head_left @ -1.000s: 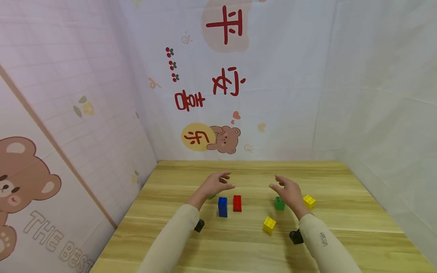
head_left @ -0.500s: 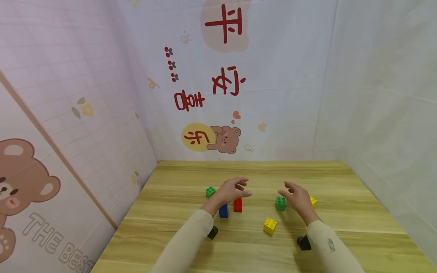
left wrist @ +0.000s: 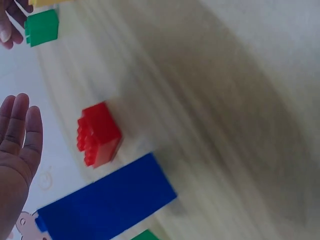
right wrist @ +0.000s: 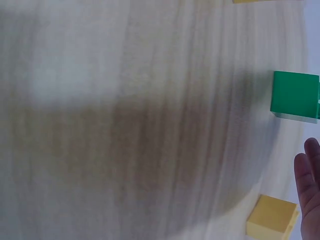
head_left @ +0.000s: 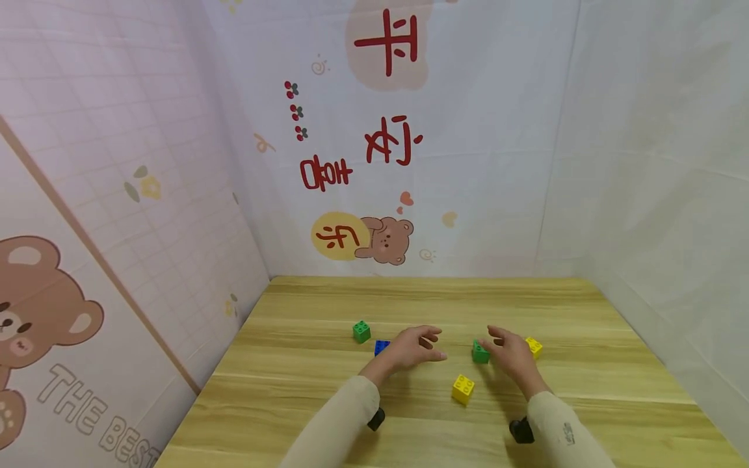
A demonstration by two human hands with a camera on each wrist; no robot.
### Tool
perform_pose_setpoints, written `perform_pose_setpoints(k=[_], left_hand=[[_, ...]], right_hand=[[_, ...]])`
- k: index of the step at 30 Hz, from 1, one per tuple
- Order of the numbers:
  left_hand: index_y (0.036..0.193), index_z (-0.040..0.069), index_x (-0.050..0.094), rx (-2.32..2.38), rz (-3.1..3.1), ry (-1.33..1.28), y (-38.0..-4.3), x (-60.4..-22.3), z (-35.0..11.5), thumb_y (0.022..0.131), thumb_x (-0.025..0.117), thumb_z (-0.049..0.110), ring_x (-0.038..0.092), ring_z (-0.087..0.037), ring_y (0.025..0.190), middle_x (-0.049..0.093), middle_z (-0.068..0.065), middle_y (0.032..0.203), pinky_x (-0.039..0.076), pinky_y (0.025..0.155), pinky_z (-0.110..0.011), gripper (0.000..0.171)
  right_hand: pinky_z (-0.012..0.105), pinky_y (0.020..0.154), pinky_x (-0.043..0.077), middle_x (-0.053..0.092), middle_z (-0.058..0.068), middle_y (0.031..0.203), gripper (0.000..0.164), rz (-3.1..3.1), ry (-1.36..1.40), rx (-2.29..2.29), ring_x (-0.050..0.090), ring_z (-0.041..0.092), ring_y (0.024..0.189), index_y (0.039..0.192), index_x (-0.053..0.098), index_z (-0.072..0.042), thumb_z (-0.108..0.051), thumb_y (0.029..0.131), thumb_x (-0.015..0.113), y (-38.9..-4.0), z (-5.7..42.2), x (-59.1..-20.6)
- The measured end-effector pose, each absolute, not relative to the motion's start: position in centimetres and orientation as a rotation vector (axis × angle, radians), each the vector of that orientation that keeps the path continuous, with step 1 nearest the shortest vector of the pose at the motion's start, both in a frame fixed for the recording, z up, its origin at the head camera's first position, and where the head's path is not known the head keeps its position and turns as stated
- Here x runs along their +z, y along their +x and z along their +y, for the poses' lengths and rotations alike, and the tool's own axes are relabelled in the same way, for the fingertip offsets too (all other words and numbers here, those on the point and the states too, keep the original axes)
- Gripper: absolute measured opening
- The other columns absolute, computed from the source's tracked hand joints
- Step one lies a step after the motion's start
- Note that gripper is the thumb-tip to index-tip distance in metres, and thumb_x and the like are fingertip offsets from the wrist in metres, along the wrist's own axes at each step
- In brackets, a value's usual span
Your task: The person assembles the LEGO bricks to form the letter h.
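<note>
My left hand point(head_left: 412, 348) hovers with loosely bent fingers, covering the red brick in the head view. From the left wrist, that red brick point(left wrist: 102, 135) lies with its studs facing the fingers, beside a tall blue brick point(left wrist: 110, 200). Only the top of the blue brick point(head_left: 382, 346) shows behind my left wrist in the head view. My right hand point(head_left: 510, 354) is held over the table with nothing in it. Its thumb overlaps a green brick point(head_left: 480, 351) in the head view, and a yellow brick point(head_left: 534, 348) is partly hidden behind it.
Another yellow brick point(head_left: 463, 389) stands nearer to me, between the two forearms. A second green brick point(head_left: 361, 331) is at the left, beyond the blue one. White printed cloth point(head_left: 480, 162) walls the wooden table point(head_left: 445, 302) at the back and sides.
My left hand has moved right and toward me, uncovering the left green brick and now covering the red one. My right hand has shifted slightly right and toward me. The bricks stay put.
</note>
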State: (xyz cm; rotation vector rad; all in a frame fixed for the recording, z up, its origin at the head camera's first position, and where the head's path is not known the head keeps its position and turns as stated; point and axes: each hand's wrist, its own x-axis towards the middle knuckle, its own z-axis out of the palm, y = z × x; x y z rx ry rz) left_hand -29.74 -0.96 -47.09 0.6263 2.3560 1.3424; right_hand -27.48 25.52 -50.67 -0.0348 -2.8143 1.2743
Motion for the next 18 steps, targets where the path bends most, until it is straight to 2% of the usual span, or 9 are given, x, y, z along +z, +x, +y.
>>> perform_pose_setpoints(k=[7, 13, 18], left_hand=[[0.138, 0.020, 0.058, 1.295, 2.332, 0.672, -29.1, -49.0, -0.3, 0.089, 0.076, 0.031, 0.059, -0.022, 0.114, 0.062, -0.003, 0.127, 0.052, 0.088, -0.033, 0.054], [0.138, 0.013, 0.059, 1.288, 2.301, 0.688, -28.6, -50.3, 0.5, 0.087, 0.079, 0.026, 0.061, -0.018, 0.107, 0.064, -0.003, 0.123, 0.053, 0.084, -0.029, 0.057], [0.137, 0.012, 0.059, 1.284, 2.248, 0.697, -28.1, -50.9, 1.0, 0.087, 0.079, 0.022, 0.062, -0.016, 0.105, 0.065, -0.002, 0.121, 0.053, 0.084, -0.028, 0.055]], right_hand=[[0.056, 0.095, 0.047, 0.048, 0.031, 0.140, 0.061, -2.819, -0.060, 1.305, 0.052, 0.048, 0.123, 0.143, 0.044, 0.008, -0.030, 0.099, 0.063, -27.3, 25.7, -51.8], [0.057, 0.096, 0.045, 0.048, 0.032, 0.140, 0.065, -2.828, -0.079, 1.333, 0.052, 0.047, 0.123, 0.144, 0.044, 0.008, -0.033, 0.098, 0.064, -27.3, 25.8, -52.5], [0.055, 0.095, 0.047, 0.049, 0.032, 0.140, 0.066, -2.815, -0.039, 1.333, 0.053, 0.046, 0.122, 0.142, 0.045, 0.009, -0.034, 0.097, 0.066, -27.3, 26.0, -53.0]])
